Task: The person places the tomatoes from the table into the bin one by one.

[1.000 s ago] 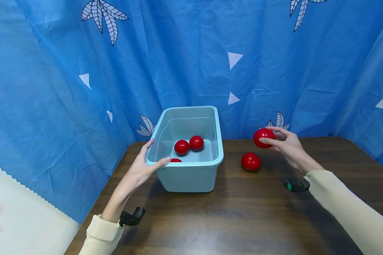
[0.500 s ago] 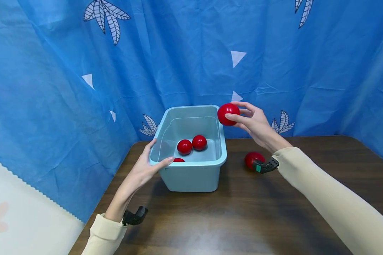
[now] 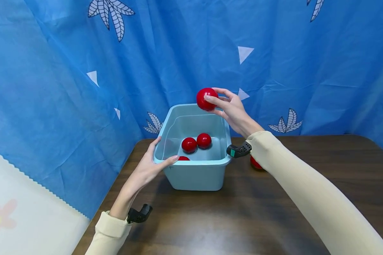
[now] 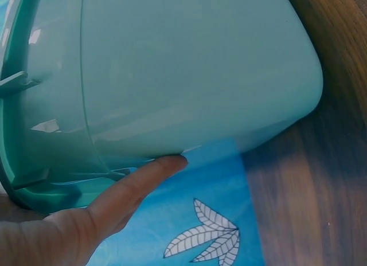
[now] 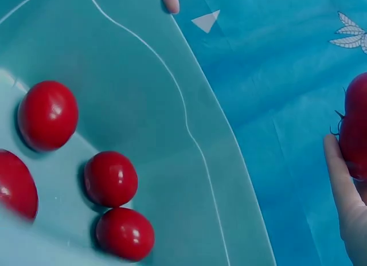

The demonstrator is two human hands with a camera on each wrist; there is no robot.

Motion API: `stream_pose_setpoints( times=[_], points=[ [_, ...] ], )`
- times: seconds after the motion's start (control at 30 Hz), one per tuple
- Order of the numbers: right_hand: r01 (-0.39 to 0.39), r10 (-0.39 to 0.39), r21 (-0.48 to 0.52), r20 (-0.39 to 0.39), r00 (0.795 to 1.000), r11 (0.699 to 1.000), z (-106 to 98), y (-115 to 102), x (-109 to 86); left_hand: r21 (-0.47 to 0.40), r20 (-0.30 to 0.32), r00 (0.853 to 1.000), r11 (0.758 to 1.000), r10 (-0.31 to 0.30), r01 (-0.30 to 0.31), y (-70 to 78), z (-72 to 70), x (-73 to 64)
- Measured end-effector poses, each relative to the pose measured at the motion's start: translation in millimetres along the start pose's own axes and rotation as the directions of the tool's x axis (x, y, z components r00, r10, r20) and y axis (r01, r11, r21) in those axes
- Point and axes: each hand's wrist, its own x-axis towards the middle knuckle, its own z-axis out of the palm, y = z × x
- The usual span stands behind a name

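A light blue plastic bin stands on the table, with several red tomatoes on its floor. At the bin's near left corner my left hand grips it, thumb on the near rim and fingers along the outer left side. In the left wrist view, one finger lies against the outer wall. Above the bin's far rim, my right hand holds a tomato between thumb and fingers. A green stem shows on that tomato in the right wrist view. Another tomato lies on the table, partly hidden by my right sleeve.
The dark wooden table extends in front of the bin and to its right. A blue curtain with leaf and triangle prints hangs close behind the bin. White cloth with a flower print lies at the lower left.
My right hand has carried the held tomato leftward and up, from the table's right side to above the bin's far rim. My left hand keeps its hold on the bin.
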Motion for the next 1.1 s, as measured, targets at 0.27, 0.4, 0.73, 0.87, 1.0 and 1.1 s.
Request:
stream_pose_setpoints(
  times=[0.27,0.4,0.73,0.87,1.0,1.1],
  points=[
    [-0.045,0.045,-0.005,-0.005,0.999,0.999,6.9,6.1,3.0,0.002,0.003,1.0,1.0,-0.012,0.012,3.9,0.4,-2.4],
    [-0.035,0.036,-0.037,0.018,0.999,0.999,11.4,9.4,5.4,-0.002,-0.006,1.0,1.0,-0.017,0.017,4.1,-0.8,-2.5],
    [-0.017,0.021,-0.092,0.039,0.999,0.996,18.6,16.7,1.7,-0.012,-0.011,1.0,1.0,-0.026,0.026,1.9,4.8,-2.4],
    [-0.004,0.008,-0.103,0.041,0.999,0.995,19.4,16.2,1.6,-0.01,-0.012,1.0,1.0,-0.014,0.014,4.2,4.0,-2.7],
    [0.007,-0.002,-0.1,0.056,0.998,0.995,20.2,13.6,2.0,-0.001,-0.01,1.0,1.0,-0.007,0.007,6.1,1.4,-2.7],
    [0.006,0.001,-0.1,0.075,0.997,0.995,18.1,11.3,0.8,0.012,-0.01,1.0,1.0,-0.007,0.008,5.9,0.0,-3.1]
  ],
)
